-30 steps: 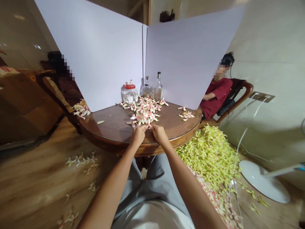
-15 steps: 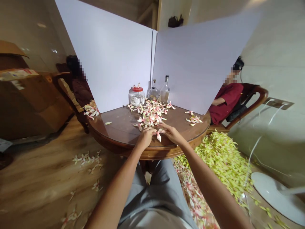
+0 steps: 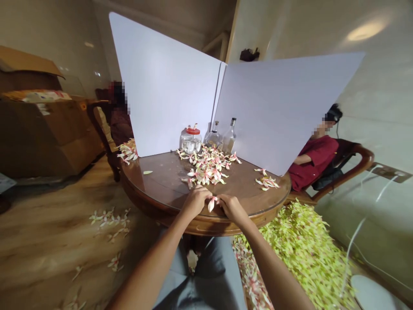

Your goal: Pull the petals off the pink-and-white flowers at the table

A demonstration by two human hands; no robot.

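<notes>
Between my two hands, over the near edge of the table, is a white and pink flower [image 3: 211,204]. My left hand [image 3: 197,201] is closed on its left side, fingertips pinching it. From the right, my right hand [image 3: 231,206] pinches the same flower with curled fingers. Just beyond my hands lies a heap of similar pink and white flowers [image 3: 209,165] on the glass-topped round table [image 3: 161,183]. A smaller cluster of flowers [image 3: 267,183] rests to the right, and a single pale petal [image 3: 147,172] lies to the left.
Behind the heap stand a red-lidded jar [image 3: 191,140] and glass bottles [image 3: 229,137], before white divider panels [image 3: 171,90]. A person in red [image 3: 318,157] sits right; another [image 3: 120,122] sits left. Yellow-green petals [image 3: 300,245] pile on the floor at right. Cardboard boxes [image 3: 48,133] stand left.
My right hand's fingers have curled in from a more stretched pose to pinch the flower. The camera view has tilted up and shifted, so the table sits lower in the picture.
</notes>
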